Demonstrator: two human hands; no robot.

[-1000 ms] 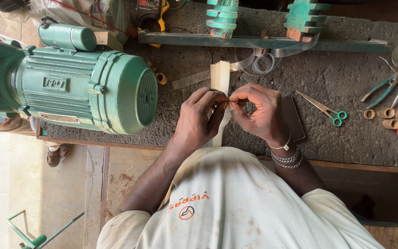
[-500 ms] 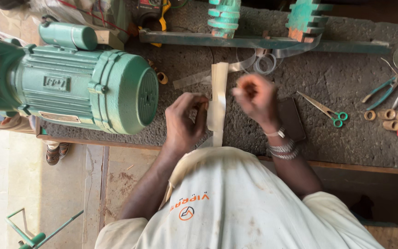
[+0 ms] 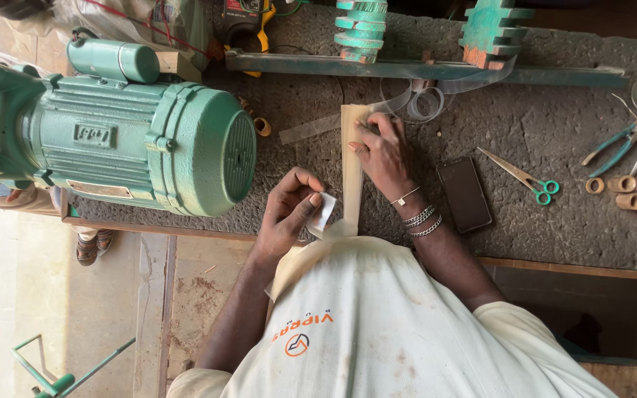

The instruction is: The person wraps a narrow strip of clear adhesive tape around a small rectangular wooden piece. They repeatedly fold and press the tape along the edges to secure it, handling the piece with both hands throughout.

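A: Okay, quick. Left hand (image 3: 289, 210) pinches a small pale slip (image 3: 324, 214) between thumb and fingertips, just off the strip's near end. Fingers closed on it.

B: Right hand (image 3: 381, 151)?

A: Fingers spread flat, pressing down on the strip (image 3: 351, 173), near its far end. Not gripping, just pinning it. Strip is a long pale slat lying on the bench (image 3: 540, 133), running away from the body, near end at the shirt.

B: Handling?

A: Strip looks thin, light, stiffish, probably flexes if lifted by one end. Best held flat or by the long edges. Slip looks papery, light, limp, easy to crease or drop; pinching an edge suits it.

B: Around it?

A: Big green motor (image 3: 134, 140) well left of the left hand, heavy, not shifting. Clear tape loop (image 3: 422, 103) just beyond the strip's far end, touching or nearly, can't tell. Dark phone (image 3: 464, 193) just beside the right wrist. Scissors (image 3: 525, 177) further right, then pliers (image 3: 617, 144) and small rings (image 3: 621, 191) well apart.

B: Anything in the way?

A: Tape loop crowds the far end; phone is close if the right hand sweeps sideways. Bench surface looks rough and gritty.
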